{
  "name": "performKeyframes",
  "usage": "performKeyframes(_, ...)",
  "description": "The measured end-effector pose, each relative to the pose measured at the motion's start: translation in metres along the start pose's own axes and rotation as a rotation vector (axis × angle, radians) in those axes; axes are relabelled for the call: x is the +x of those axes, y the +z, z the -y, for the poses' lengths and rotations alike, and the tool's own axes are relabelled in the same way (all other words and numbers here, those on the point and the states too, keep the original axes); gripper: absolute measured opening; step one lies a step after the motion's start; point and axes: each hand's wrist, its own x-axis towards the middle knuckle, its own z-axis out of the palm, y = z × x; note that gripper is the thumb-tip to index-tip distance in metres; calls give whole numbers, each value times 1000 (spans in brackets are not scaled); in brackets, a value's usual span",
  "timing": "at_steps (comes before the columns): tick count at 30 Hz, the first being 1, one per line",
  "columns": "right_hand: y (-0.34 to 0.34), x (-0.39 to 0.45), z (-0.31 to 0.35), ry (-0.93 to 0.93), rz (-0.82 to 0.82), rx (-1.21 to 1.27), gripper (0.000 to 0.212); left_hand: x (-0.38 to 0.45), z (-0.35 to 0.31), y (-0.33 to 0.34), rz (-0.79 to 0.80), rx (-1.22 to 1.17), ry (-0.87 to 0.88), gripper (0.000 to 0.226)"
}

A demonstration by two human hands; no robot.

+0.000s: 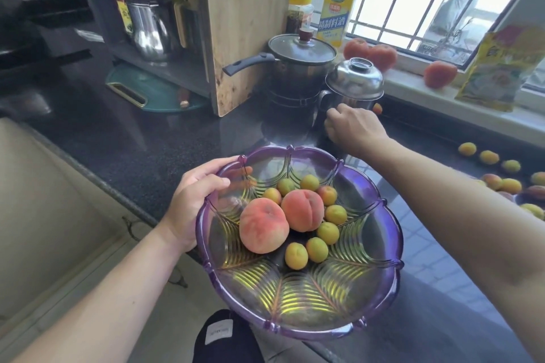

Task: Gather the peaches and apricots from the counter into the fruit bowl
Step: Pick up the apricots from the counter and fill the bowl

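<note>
Your left hand (194, 200) grips the rim of the bowl (383, 247), thumb inside and fingers under, holding it out over the counter (141, 138) edge. In it lie two peaches (263, 229) and a cluster of small apricots (317, 249). Keep it level so nothing rolls out, and bring it closer to the fruit you are reaching for.

Further out, your right hand (352, 127) is curled with knuckles up at the base of the steel pot (354, 82). Whether it has closed on anything I cannot tell; the fingertips are hidden. One small fruit (377, 108) shows just past it, beside the pot. Pinch lightly; these look soft.

Well to the right, more apricots and peaches (498, 183) lie scattered on the counter. The bowl is purple, see-through and scalloped, with ribbed leaf patterns.
</note>
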Motion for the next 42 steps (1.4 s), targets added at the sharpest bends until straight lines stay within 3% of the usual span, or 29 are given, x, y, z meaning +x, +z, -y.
performKeyframes(3,-32,-12,6,172,-42,421,26,-1,-1,1,1,-5,-2,46)
performKeyframes(6,-72,-28,11,301,-139,759,15,-2,-1,2,-1,8,5,46)
performKeyframes(9,-97,-49,27,217,-141,754,13,-3,-2,2,-13,2,4,43)
performKeyframes(13,-81,-63,31,154,69,621,28,-4,-3,4,0,2,-2,45)
performKeyframes(16,-68,-75,27,283,345,1056,33,-4,-4,4,10,-1,-5,46)
performKeyframes(18,-63,-80,21,377,398,1302,34,-4,-5,4,11,5,8,48)
performKeyframes(20,-58,-82,14,326,409,1316,35,-4,-5,5,4,6,14,51)
performKeyframes(24,-56,-78,15,35,530,1246,47,-4,-6,6,-15,7,24,50)
performKeyframes(30,-45,-62,22,-29,734,1199,40,-4,-6,6,-17,0,32,49)
performKeyframes(33,-37,-64,21,-50,798,1243,52,-3,-5,6,-18,-49,18,49)
performKeyframes(37,-31,-67,24,-18,732,1310,44,-2,-5,5,-9,-48,8,48)
performKeyframes(42,-44,-78,-7,248,498,1459,33,-3,-4,5,-7,-36,13,50)
